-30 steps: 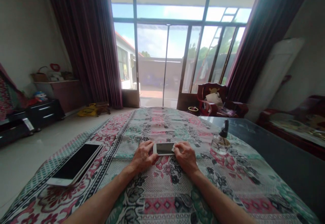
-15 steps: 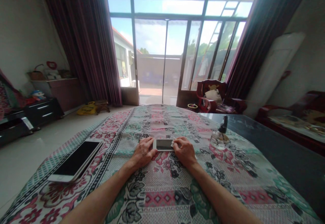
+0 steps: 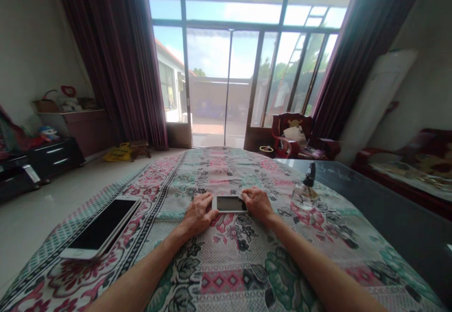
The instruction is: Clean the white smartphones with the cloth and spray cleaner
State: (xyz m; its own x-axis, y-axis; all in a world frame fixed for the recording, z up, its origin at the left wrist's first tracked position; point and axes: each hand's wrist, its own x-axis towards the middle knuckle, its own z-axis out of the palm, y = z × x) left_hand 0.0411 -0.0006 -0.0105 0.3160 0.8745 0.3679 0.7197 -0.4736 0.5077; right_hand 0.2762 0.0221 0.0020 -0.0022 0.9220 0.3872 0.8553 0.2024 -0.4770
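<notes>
A small white phone (image 3: 229,204) lies screen up on the floral tablecloth (image 3: 226,265), in the middle of the table. My left hand (image 3: 197,215) rests on the cloth with its fingers curled round the phone's left end, holding it. My right hand (image 3: 257,203) sits at the phone's right end with its fingers bent and pressed together over that edge. What lies under those fingers is hidden.
A large white tablet (image 3: 100,227) lies screen up at the cloth's left edge. A clear spray bottle with a black top (image 3: 305,192) stands to the right of my hands. Bare dark glass tabletop (image 3: 381,217) lies further right. Chairs, curtains and glass doors stand behind.
My right hand has slid a little up along the phone's right end, and the small white piece seen under its fingers before no longer shows. My left hand stays put.
</notes>
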